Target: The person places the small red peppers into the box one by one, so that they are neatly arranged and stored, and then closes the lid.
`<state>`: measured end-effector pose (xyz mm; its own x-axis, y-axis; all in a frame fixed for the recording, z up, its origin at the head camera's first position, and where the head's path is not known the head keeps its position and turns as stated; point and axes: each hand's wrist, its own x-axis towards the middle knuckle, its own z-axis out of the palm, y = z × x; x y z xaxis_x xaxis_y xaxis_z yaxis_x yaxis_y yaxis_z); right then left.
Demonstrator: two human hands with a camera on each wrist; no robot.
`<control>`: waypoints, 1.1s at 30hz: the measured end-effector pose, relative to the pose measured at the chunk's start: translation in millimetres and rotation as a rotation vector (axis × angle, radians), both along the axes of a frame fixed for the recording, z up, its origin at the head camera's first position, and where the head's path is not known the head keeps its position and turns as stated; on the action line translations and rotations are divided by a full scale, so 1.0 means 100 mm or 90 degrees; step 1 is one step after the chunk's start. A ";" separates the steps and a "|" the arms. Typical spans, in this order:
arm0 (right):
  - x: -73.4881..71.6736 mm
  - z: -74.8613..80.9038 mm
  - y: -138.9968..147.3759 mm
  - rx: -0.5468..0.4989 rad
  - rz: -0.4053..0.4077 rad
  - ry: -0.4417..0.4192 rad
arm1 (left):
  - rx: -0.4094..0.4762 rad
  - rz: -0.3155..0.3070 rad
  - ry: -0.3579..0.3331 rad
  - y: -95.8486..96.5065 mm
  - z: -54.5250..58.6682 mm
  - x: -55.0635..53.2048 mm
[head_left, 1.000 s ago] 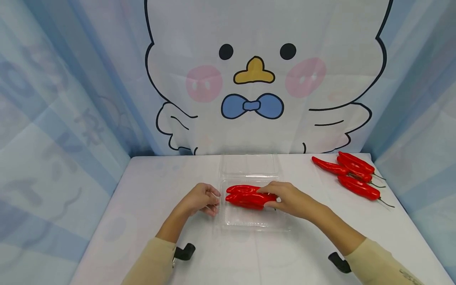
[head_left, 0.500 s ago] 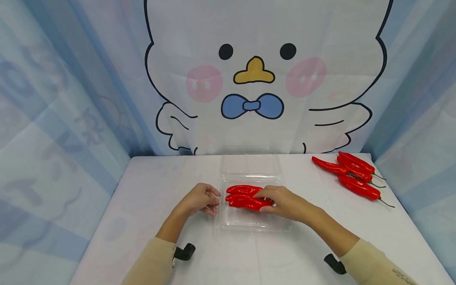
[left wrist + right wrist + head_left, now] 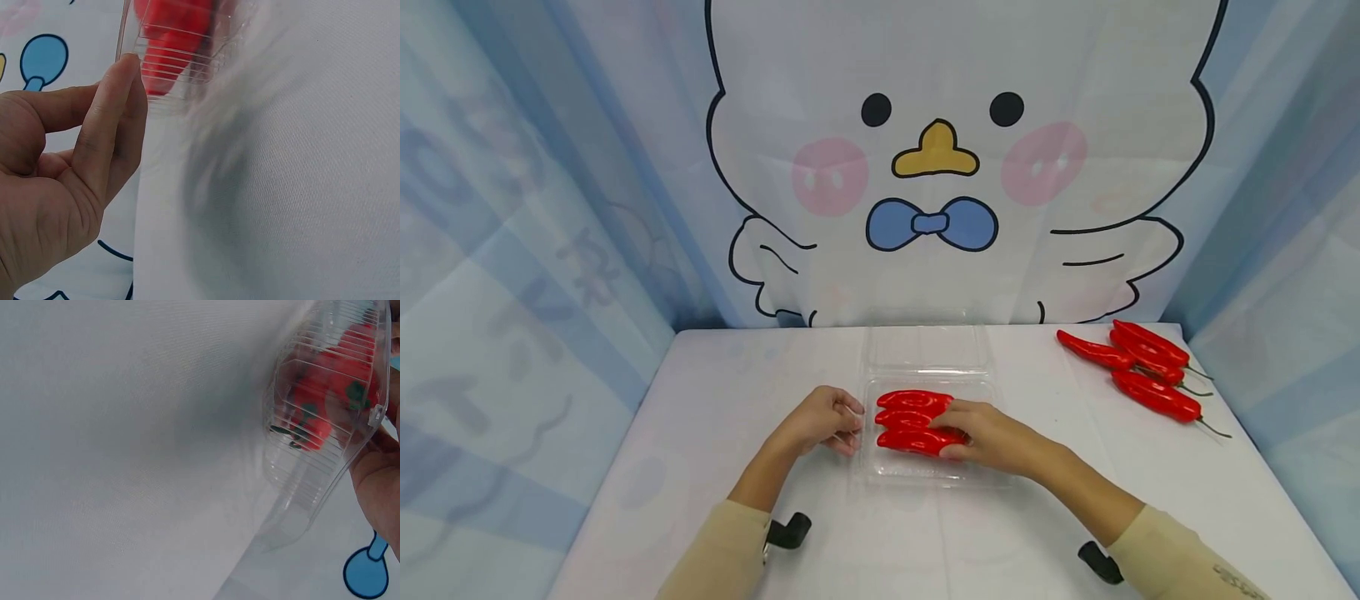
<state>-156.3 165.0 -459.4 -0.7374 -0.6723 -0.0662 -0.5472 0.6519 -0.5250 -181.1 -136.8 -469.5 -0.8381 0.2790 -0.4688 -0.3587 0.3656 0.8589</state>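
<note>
A clear plastic clamshell box [image 3: 917, 472] stands with its lid [image 3: 925, 346] folded back, away from the person. Three red chili peppers lie side by side inside: a back pepper [image 3: 912, 400], a middle pepper [image 3: 901, 418] and a front pepper [image 3: 910, 441]. My right hand [image 3: 996, 435] grips the front pepper by its right end, hiding the stem. Through the ribbed box wall [image 3: 319, 459], the right wrist view shows green stem ends. At the left side, my left hand [image 3: 823, 419] pinches the box rim; in the left wrist view its fingertips [image 3: 129, 62] meet the edge.
Several more red chili peppers [image 3: 1156, 396] lie in a pile at the table's back right, stems pointing right. A white cloth covers the table [image 3: 737, 375]. A printed curtain [image 3: 940, 275] rises right behind the box, with blue curtains on both sides.
My right hand has shifted the front pepper toward the person inside the box, so that the middle one shows between it and the back one. The left hand has stayed put.
</note>
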 end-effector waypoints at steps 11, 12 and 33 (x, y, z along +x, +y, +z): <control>0.02 -0.02 -0.04 0.025 -0.002 0.027 | -0.005 0.008 -0.001 0.00 -0.01 -0.02; 0.02 -0.02 -0.05 0.028 -0.004 0.027 | -0.004 0.008 -0.001 0.00 -0.01 -0.02; 0.05 -0.12 -0.08 0.057 -0.020 0.076 | -0.011 0.006 -0.006 0.02 0.01 0.01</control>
<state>-151.6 157.1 -471.4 -0.7640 -0.6442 -0.0353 -0.5810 0.7108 -0.3965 -180.2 -134.8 -468.5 -0.8367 0.2625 -0.4806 -0.3699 0.3763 0.8495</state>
